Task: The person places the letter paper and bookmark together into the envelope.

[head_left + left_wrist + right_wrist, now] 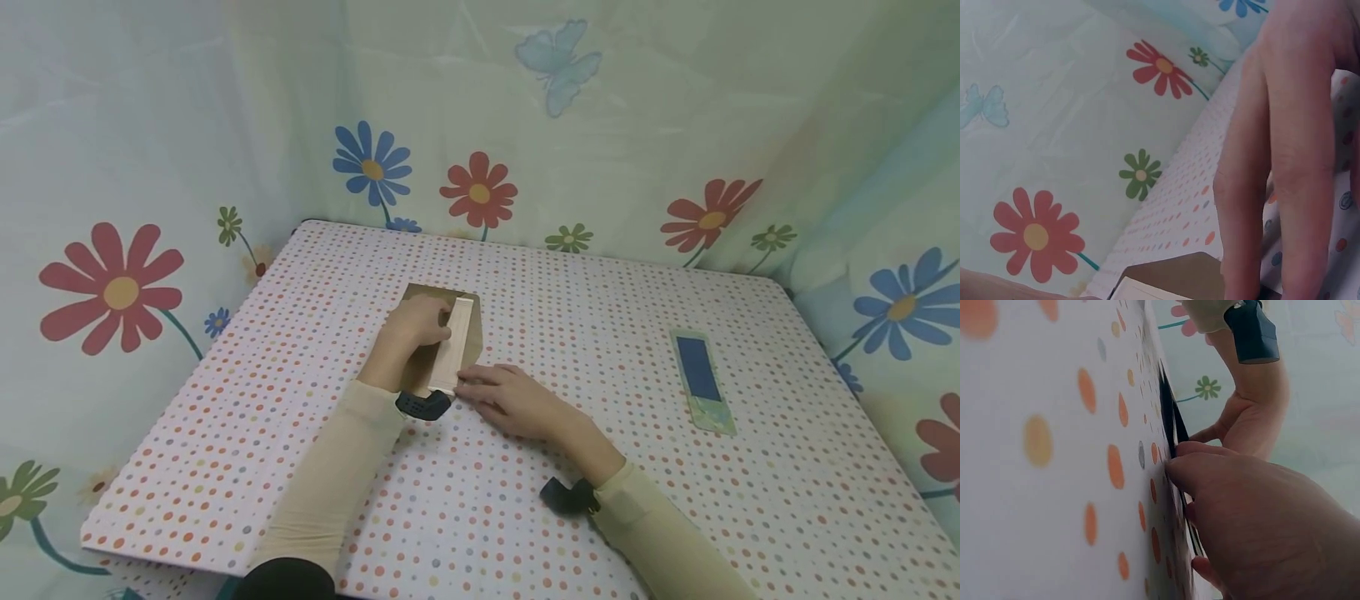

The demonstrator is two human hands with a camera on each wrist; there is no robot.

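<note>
A brown flat piece (474, 333) lies on the table, left of centre, with a long pale wood-coloured strip (452, 346) along it. My left hand (417, 322) rests over the brown piece, its thumb and fingers by the strip's left edge. In the left wrist view its fingers (1300, 156) reach down nearly straight, their tips cut off by the frame. My right hand (517, 402) lies low on the table, fingertips touching the strip's near right corner. From the right wrist view, this hand (1254, 519) meets a thin dark edge (1182, 425), with its grip partly hidden.
Farther right lies a pale green rectangular item with a dark blue panel (699, 367). A dotted cloth covers the table (570, 333). Flowered curtains (630, 125) stand behind and at both sides. A black camera mount (423, 406) sits at the left wrist.
</note>
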